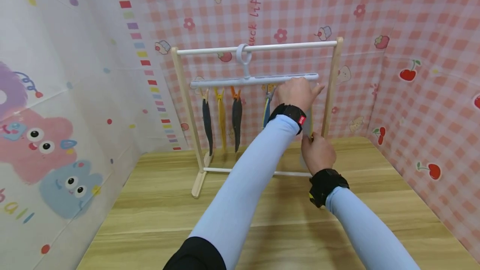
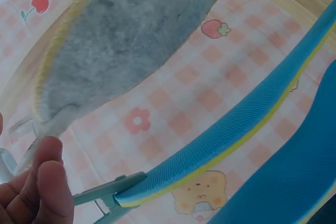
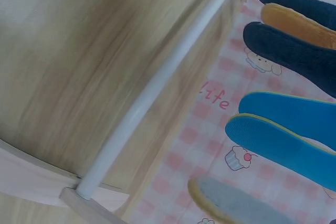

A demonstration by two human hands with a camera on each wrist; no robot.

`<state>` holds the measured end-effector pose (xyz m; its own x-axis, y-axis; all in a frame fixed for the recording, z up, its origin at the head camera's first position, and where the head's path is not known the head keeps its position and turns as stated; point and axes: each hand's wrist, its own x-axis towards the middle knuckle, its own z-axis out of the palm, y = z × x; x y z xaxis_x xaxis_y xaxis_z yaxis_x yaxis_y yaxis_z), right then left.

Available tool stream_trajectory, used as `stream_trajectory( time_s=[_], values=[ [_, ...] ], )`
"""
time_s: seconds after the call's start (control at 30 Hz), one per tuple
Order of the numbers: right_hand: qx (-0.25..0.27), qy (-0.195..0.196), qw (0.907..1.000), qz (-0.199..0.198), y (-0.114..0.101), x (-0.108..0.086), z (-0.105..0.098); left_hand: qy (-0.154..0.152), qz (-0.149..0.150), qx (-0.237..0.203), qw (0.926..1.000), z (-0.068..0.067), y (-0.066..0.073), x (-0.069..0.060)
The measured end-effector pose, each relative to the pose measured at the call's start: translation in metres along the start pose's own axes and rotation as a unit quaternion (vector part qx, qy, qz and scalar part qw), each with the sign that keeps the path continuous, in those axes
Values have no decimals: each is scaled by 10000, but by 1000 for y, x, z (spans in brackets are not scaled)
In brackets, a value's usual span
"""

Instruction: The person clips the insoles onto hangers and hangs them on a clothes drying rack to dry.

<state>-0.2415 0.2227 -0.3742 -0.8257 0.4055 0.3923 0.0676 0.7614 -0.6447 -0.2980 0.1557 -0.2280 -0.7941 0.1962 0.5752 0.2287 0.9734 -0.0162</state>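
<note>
A grey fuzzy insole (image 2: 131,30) with a yellow edge hangs by its tip from a clear clip (image 2: 58,121). My left hand (image 1: 298,93) is at the right end of the pale blue hanger (image 1: 221,82), where its thumb and fingers (image 2: 50,174) pinch the clip's end. Lower down, my right hand (image 1: 318,152) grips the same insole's edge; its fingertips are partly hidden. Beside the left hand, blue insoles (image 2: 231,140) with yellow edges hang from a grey-green clip (image 2: 113,195). In the right wrist view the grey insole's rounded end (image 3: 231,203) shows, but the right hand does not.
Dark insoles (image 1: 236,122) and a yellow insole (image 1: 222,120) hang from clips on the hanger's left half. The hanger's hook (image 1: 243,55) loops over a rack's white top bar (image 1: 292,46). Wooden posts (image 1: 331,91) hold the bar, and a lower white bar (image 3: 157,85) runs near the table.
</note>
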Motion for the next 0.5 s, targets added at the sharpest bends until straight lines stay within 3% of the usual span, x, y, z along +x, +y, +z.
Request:
stream_trajectory(
  time_s=[0.33, 0.5],
  values=[
    [-195, -150, 9997, -3, 7, -12, -2, -99, 211, -575, 9981, 10, -30, -23],
    [-174, -267, 9995, -79, 8, -18, -5, -121, 227, -445, 9987, 12, -41, -33]
  ],
)
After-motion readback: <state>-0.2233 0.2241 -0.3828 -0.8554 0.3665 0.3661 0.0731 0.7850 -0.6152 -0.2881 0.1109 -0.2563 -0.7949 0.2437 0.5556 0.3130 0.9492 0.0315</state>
